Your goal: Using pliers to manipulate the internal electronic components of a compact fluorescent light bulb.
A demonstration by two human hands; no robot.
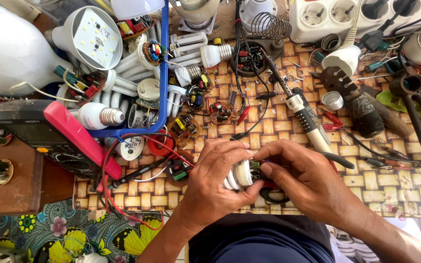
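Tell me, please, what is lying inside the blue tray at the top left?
The blue tray holds white spiral lamp tubes, a screw-base bulb and small circuit boards. Whatever lies beneath that pile is covered.

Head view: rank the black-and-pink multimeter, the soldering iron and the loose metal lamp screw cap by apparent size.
1. Multimeter, largest.
2. Soldering iron, long but slim.
3. Metal screw cap, clearly smallest.
All three lie on the bench, so camera nearness hardly skews this.

A lamp base (242,173) is held between the left hand (218,178) and right hand (300,178) above the desk (366,187); a multimeter (49,134) is placed left, a soldering iron (300,109) behind.
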